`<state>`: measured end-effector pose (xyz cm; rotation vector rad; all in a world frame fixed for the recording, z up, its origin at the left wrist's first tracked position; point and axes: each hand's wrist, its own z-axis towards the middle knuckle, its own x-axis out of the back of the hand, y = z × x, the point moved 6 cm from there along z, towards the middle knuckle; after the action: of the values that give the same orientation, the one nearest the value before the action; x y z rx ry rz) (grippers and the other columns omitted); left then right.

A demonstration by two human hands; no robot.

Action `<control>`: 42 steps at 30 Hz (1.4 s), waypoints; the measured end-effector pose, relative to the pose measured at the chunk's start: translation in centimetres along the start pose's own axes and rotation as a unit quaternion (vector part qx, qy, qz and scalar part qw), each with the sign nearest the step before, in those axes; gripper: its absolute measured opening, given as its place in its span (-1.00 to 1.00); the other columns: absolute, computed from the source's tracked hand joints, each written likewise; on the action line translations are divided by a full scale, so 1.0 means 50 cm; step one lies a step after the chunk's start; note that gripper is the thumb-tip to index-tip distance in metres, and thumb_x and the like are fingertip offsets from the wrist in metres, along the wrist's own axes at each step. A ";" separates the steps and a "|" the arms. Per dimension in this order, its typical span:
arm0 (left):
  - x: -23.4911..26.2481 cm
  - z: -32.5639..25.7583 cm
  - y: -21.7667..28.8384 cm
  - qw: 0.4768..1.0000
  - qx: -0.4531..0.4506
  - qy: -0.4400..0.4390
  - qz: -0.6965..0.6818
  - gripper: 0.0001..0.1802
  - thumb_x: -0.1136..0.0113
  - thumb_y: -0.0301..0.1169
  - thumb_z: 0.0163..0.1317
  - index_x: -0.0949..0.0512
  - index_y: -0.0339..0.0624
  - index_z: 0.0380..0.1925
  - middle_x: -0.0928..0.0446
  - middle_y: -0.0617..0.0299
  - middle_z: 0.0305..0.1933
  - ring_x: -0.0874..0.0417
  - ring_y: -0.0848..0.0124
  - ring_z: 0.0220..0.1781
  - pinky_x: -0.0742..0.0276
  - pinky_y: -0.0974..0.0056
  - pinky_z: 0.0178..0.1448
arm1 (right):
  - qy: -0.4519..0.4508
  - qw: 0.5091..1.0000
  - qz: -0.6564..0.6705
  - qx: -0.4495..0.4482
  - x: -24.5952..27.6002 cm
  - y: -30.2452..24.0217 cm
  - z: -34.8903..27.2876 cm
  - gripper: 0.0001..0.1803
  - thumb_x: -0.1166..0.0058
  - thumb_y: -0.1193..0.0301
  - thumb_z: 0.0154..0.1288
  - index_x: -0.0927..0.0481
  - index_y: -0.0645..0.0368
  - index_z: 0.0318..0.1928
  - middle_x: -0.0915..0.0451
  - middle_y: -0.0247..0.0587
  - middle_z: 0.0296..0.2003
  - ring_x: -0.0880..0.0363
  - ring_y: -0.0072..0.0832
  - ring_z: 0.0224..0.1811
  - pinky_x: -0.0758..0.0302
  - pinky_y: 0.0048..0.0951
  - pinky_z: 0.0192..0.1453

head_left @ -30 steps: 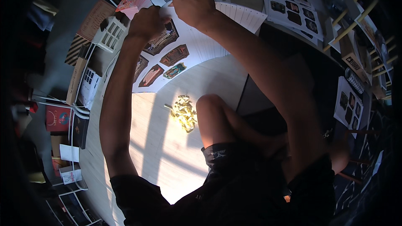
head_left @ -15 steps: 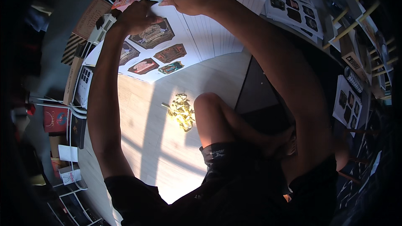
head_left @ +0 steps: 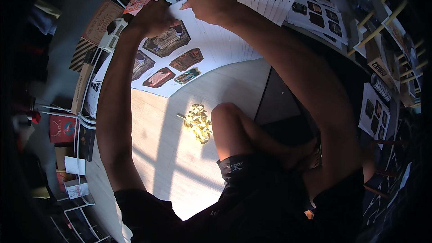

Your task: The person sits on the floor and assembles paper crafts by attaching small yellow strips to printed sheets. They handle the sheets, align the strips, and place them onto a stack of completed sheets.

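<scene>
A fanned stack of white printed sheets (head_left: 204, 45) hangs in front of me, its far edge pinched by both hands. Dark, ornate label-like pictures (head_left: 167, 40) in brown, pink and green cover the left part of the front sheet. My left hand (head_left: 155, 19) is closed on the upper edge, its thumb over the front of the sheet. Close beside it, my right hand (head_left: 211, 3) is curled into a grip on the same edge, its fingertips mostly hidden. The overlapping sheet edges spread out to the right, partly behind my right forearm.
Yellowish strips (head_left: 197, 123) lie heaped on the sunlit wooden floor (head_left: 153, 153), beside my bent knee (head_left: 227, 117). More printed sheets (head_left: 315, 15) are piled at the far right. A white metal rack (head_left: 81, 130) with boxes lines the left side.
The sheets and both hands sit slightly lower and further right in the picture, which has itself shifted a little. The sheets' right-hand edges fan differently. Both hands keep their grip.
</scene>
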<state>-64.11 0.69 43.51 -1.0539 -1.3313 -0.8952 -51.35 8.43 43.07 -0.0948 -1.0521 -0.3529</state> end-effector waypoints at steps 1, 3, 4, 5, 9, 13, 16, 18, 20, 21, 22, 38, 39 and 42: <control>-0.001 0.003 -0.001 1.000 0.001 -0.024 -0.012 -0.34 -0.38 -0.06 0.24 -0.51 -0.33 0.16 -0.61 -0.14 0.12 -0.63 0.01 0.22 -0.53 0.05 0.30 | -0.007 1.000 -0.011 0.007 0.007 0.002 -0.005 -0.75 -0.22 0.17 0.30 -0.79 0.00 -0.18 -0.77 -0.17 -0.28 -0.78 -0.24 -0.19 -0.68 -0.17 -0.08; 0.000 -0.012 0.025 1.000 -0.006 -0.022 -0.009 -0.35 -0.39 -0.07 0.24 -0.51 -0.32 0.17 -0.61 -0.13 0.12 -0.63 0.01 0.21 -0.53 0.05 0.29 | 0.011 0.999 -0.010 0.030 -0.004 0.014 -0.008 -0.74 -0.24 0.17 0.31 -0.76 0.07 -0.18 -0.76 -0.14 -0.35 -0.78 -0.22 -0.28 -0.68 -0.16 -0.13; 0.005 -0.017 0.039 1.000 -0.010 -0.021 -0.006 -0.35 -0.40 -0.08 0.24 -0.51 -0.31 0.17 -0.61 -0.13 0.12 -0.63 0.01 0.21 -0.53 0.05 0.29 | 0.021 0.999 -0.009 0.040 -0.009 0.019 -0.010 -0.72 -0.26 0.17 0.32 -0.74 0.11 -0.18 -0.75 -0.12 -0.39 -0.78 -0.21 -0.33 -0.68 -0.16 -0.15; -0.018 -0.008 0.024 0.999 -0.018 0.029 -0.027 -0.33 -0.39 -0.06 0.23 -0.51 -0.28 0.20 -0.62 -0.11 0.13 -0.64 0.03 0.20 -0.53 0.06 0.28 | 0.022 0.999 -0.005 0.039 -0.018 0.027 -0.017 -0.70 -0.23 0.14 0.35 -0.75 0.11 -0.19 -0.75 -0.12 -0.39 -0.78 -0.21 -0.31 -0.68 -0.16 -0.15; -0.032 -0.015 0.007 0.997 -0.047 0.041 -0.049 -0.41 -0.40 -0.10 0.22 -0.58 -0.29 0.12 -0.73 -0.05 -0.09 -0.76 0.08 -0.04 -0.60 0.06 0.13 | -0.066 0.996 0.047 0.020 -0.024 0.027 -0.009 -0.57 -0.10 0.02 0.47 -0.75 0.13 -0.23 -0.75 -0.11 -0.38 -0.78 -0.19 -0.26 -0.68 -0.16 -0.14; -0.028 -0.027 0.001 0.996 -0.040 0.033 -0.076 -0.39 -0.35 -0.03 0.25 -0.59 -0.30 0.10 -0.71 -0.06 -0.05 -0.73 0.04 0.05 -0.60 0.01 0.17 | -0.036 0.998 0.035 -0.022 -0.020 0.016 -0.019 -0.60 -0.10 0.07 0.46 -0.77 0.12 -0.27 -0.75 -0.11 -0.36 -0.79 -0.18 -0.29 -0.69 -0.19 -0.18; -0.039 -0.018 0.035 0.996 0.057 0.065 -0.014 -0.42 -0.33 -0.02 0.28 -0.60 -0.31 0.05 -0.70 -0.07 -0.02 -0.72 0.02 0.09 -0.60 -0.02 0.18 | -0.006 0.997 0.011 -0.072 -0.016 -0.013 -0.020 -0.79 -0.21 0.25 0.31 -0.80 0.05 -0.24 -0.78 -0.14 -0.25 -0.80 -0.25 -0.14 -0.72 -0.24 -0.11; -0.045 -0.016 0.043 0.994 0.086 0.066 0.001 -0.46 -0.31 -0.03 0.30 -0.60 -0.31 0.01 -0.70 -0.09 -0.01 -0.72 0.00 0.09 -0.60 -0.03 0.17 | -0.041 0.995 -0.033 -0.090 -0.024 -0.030 -0.015 -0.83 -0.18 0.32 0.31 -0.78 0.06 -0.24 -0.78 -0.09 -0.27 -0.80 -0.20 -0.19 -0.71 -0.16 -0.07; -0.037 -0.017 0.021 0.997 0.052 0.058 -0.029 -0.49 -0.29 -0.05 0.33 -0.60 -0.32 -0.02 -0.69 -0.12 -0.01 -0.72 -0.02 0.08 -0.59 -0.03 0.18 | -0.030 0.996 -0.001 -0.081 -0.014 -0.016 -0.005 -0.85 -0.18 0.34 0.30 -0.78 0.06 -0.24 -0.78 -0.08 -0.26 -0.80 -0.21 -0.18 -0.70 -0.15 -0.05; -0.020 -0.034 0.027 0.998 -0.002 0.018 -0.064 -0.50 -0.26 -0.06 0.36 -0.60 -0.32 0.01 -0.69 -0.14 -0.03 -0.72 -0.04 0.05 -0.59 -0.03 0.17 | -0.026 0.998 0.034 -0.041 -0.007 0.000 -0.011 -0.85 -0.21 0.32 0.28 -0.77 0.06 -0.24 -0.77 -0.08 -0.30 -0.80 -0.20 -0.19 -0.70 -0.15 -0.08; -0.018 -0.044 0.027 0.996 -0.026 0.026 -0.083 -0.50 -0.27 -0.07 0.36 -0.60 -0.31 0.02 -0.69 -0.14 -0.03 -0.72 -0.04 0.05 -0.59 -0.03 0.17 | -0.043 0.997 0.055 -0.035 -0.009 0.008 -0.014 -0.84 -0.22 0.32 0.27 -0.77 0.06 -0.23 -0.77 -0.08 -0.30 -0.79 -0.19 -0.19 -0.70 -0.15 -0.08; -0.024 -0.043 0.049 0.994 0.062 0.077 -0.034 -0.49 -0.31 -0.03 0.30 -0.61 -0.29 -0.04 -0.71 -0.15 -0.18 -0.75 -0.03 -0.06 -0.61 -0.07 0.10 | -0.032 0.997 0.018 -0.066 -0.005 -0.002 -0.026 -0.74 -0.16 0.18 0.35 -0.82 0.01 -0.20 -0.78 -0.15 -0.24 -0.79 -0.28 -0.11 -0.70 -0.24 -0.12; -0.032 -0.035 0.069 0.991 0.103 0.080 -0.006 -0.51 -0.30 -0.04 0.31 -0.62 -0.25 -0.02 -0.71 -0.12 -0.12 -0.74 -0.05 -0.02 -0.61 -0.05 0.13 | -0.042 0.993 0.013 -0.112 -0.018 -0.012 -0.022 -0.77 -0.16 0.22 0.33 -0.82 -0.03 -0.19 -0.79 -0.19 -0.23 -0.79 -0.29 -0.10 -0.70 -0.24 -0.12; -0.035 -0.028 0.066 0.995 0.086 0.052 -0.005 -0.50 -0.30 -0.06 0.31 -0.59 -0.23 0.05 -0.71 -0.12 -0.10 -0.74 -0.05 0.00 -0.61 -0.04 0.14 | -0.103 0.985 0.024 -0.136 -0.008 -0.014 -0.014 -0.78 -0.16 0.21 0.34 -0.82 -0.04 -0.20 -0.79 -0.24 -0.20 -0.78 -0.30 -0.06 -0.70 -0.27 -0.11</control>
<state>-60.66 0.22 41.55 -0.8574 -1.3017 -0.8168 -51.16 7.72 42.31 -0.4081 -1.1996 -0.4481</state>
